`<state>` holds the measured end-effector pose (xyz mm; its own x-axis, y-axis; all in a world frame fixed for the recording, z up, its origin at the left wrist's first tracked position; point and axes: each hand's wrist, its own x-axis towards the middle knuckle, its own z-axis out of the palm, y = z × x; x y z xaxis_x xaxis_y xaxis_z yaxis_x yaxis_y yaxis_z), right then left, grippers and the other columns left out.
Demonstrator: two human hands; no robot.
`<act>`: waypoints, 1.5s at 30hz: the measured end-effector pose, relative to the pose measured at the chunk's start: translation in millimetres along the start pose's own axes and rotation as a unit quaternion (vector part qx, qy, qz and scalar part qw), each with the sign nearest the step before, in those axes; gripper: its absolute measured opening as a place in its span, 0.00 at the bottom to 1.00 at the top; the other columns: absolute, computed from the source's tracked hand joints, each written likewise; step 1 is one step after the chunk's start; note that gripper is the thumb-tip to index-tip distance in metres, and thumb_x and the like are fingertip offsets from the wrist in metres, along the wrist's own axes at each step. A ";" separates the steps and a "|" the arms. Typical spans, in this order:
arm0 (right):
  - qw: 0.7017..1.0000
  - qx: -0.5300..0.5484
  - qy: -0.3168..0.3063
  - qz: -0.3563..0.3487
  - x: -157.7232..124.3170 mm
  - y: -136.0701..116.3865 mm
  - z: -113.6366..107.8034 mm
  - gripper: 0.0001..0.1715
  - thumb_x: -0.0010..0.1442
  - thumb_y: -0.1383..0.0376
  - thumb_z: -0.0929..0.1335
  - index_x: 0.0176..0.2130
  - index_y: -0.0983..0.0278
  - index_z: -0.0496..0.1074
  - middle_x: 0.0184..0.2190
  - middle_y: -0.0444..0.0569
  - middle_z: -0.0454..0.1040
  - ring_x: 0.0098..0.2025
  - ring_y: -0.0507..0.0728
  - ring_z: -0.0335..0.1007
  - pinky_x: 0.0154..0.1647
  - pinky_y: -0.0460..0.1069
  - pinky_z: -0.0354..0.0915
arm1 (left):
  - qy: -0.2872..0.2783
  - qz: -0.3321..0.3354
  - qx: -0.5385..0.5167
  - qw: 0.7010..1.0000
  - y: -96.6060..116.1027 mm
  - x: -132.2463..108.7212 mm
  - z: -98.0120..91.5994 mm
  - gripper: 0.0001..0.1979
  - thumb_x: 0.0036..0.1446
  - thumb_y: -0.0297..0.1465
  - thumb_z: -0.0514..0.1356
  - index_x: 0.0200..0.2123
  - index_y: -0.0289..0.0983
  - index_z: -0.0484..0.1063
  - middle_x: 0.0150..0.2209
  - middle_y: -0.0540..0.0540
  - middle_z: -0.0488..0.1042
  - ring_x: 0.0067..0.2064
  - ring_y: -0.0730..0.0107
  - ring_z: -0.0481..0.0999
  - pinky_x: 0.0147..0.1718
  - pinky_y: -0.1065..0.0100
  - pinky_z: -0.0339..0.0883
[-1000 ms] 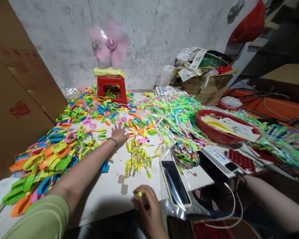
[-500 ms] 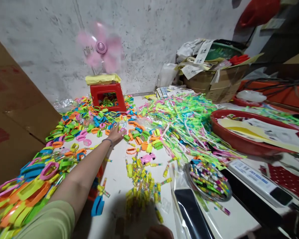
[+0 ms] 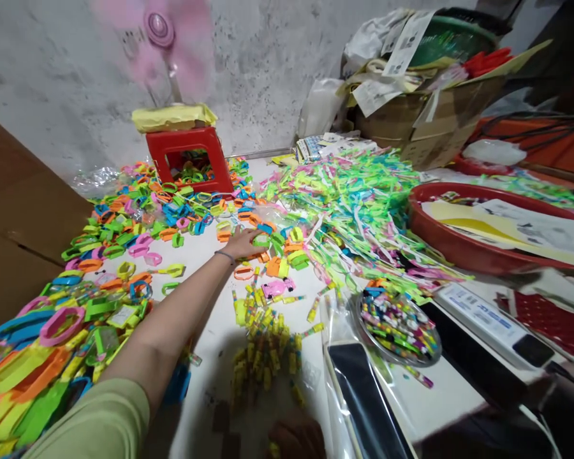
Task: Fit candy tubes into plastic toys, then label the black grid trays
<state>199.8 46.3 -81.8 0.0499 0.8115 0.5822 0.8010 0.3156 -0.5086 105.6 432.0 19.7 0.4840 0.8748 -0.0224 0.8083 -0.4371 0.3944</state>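
My left hand (image 3: 245, 243) stretches across the white tabletop (image 3: 201, 331), its fingers apart over a green plastic piece (image 3: 261, 240) in a cluster of orange, blue and green ones. Whether the fingertips grip it is hard to see. Just below lies a pink toy car (image 3: 277, 288). Between my hands a heap of small yellow tubes (image 3: 263, 338) with coloured ends is spread out. In dark shadow at the bottom edge, my right hand (image 3: 297, 438) looks closed, with a bit of yellow beside its fingers; what it holds is unclear.
Bright plastic frames (image 3: 62, 325) pile up along the left, beside a cardboard box (image 3: 19, 191). A red stool (image 3: 189, 153) carries a pink fan (image 3: 160, 32). Green strips (image 3: 344, 197), a red basin (image 3: 435, 236), a metal bowl (image 3: 397, 328) and a phone-like slab (image 3: 363, 395) occupy the right.
My left hand has moved right, from near pink and blue pieces onto the green and orange cluster. The camera view has tilted downward. More of my right hand shows at the bottom edge.
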 end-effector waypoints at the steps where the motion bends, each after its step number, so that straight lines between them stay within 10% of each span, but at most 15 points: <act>1: 1.000 0.009 0.001 0.004 -5.0 -5.9 -9.8 0.06 0.59 0.60 0.63 0.37 0.50 0.69 0.26 0.44 0.74 0.26 0.61 0.72 0.31 0.59 0.68 | 0.005 -0.005 0.004 1.000 -0.2 -5.2 -1.1 0.40 0.48 0.58 0.58 0.63 0.51 0.61 0.63 0.45 0.63 0.68 0.31 0.41 0.62 0.42 0.46; 6: 0.997 0.067 -0.036 0.013 13.3 -38.8 -28.5 0.06 0.61 0.62 0.63 0.40 0.53 0.67 0.38 0.45 0.78 0.41 0.62 0.75 0.47 0.61 0.65 | 0.024 -0.030 0.023 0.999 -4.8 -37.8 -7.7 0.38 0.51 0.57 0.56 0.63 0.50 0.61 0.60 0.44 0.66 0.68 0.32 0.44 0.61 0.44 0.47; 15: 0.979 -0.025 -0.197 -0.053 75.0 -72.8 13.0 0.08 0.61 0.67 0.66 0.42 0.65 0.72 0.57 0.59 0.70 0.63 0.68 0.60 0.66 0.69 0.47 | 0.072 -0.064 0.037 0.995 -3.6 -97.3 -7.3 0.35 0.53 0.57 0.55 0.61 0.49 0.65 0.56 0.43 0.70 0.64 0.38 0.51 0.58 0.50 0.52; 25: 0.985 -0.072 -0.157 0.004 67.9 -24.1 -7.3 0.11 0.65 0.64 0.62 0.40 0.64 0.73 0.55 0.56 0.72 0.62 0.67 0.62 0.67 0.69 0.38 | 0.107 -0.101 0.020 0.989 32.4 -160.1 13.8 0.33 0.52 0.57 0.56 0.58 0.53 0.67 0.53 0.44 0.73 0.62 0.40 0.52 0.55 0.50 0.56; 38: 0.999 -0.027 -0.024 -0.001 66.9 -40.4 -41.3 0.10 0.67 0.63 0.60 0.39 0.63 0.68 0.40 0.52 0.77 0.46 0.60 0.70 0.57 0.58 0.51 | 0.124 -0.086 -0.047 0.987 73.4 -208.2 37.4 0.32 0.53 0.54 0.58 0.59 0.49 0.67 0.54 0.41 0.71 0.65 0.33 0.47 0.57 0.39 0.55; 45: 0.998 -0.031 -0.035 -0.039 55.9 -46.0 -33.8 0.09 0.67 0.64 0.60 0.41 0.63 0.68 0.49 0.56 0.75 0.53 0.61 0.68 0.61 0.59 0.47 | 0.159 0.017 -0.138 0.977 76.0 -238.0 34.7 0.25 0.61 0.41 0.57 0.61 0.49 0.64 0.65 0.46 0.59 0.65 0.58 0.59 0.62 0.58 0.58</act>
<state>185.9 60.5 -4.5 -0.0546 0.8183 0.5722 0.8362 0.3507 -0.4217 63.4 183.3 23.1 0.3442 0.9008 0.2648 0.6518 -0.4323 0.6231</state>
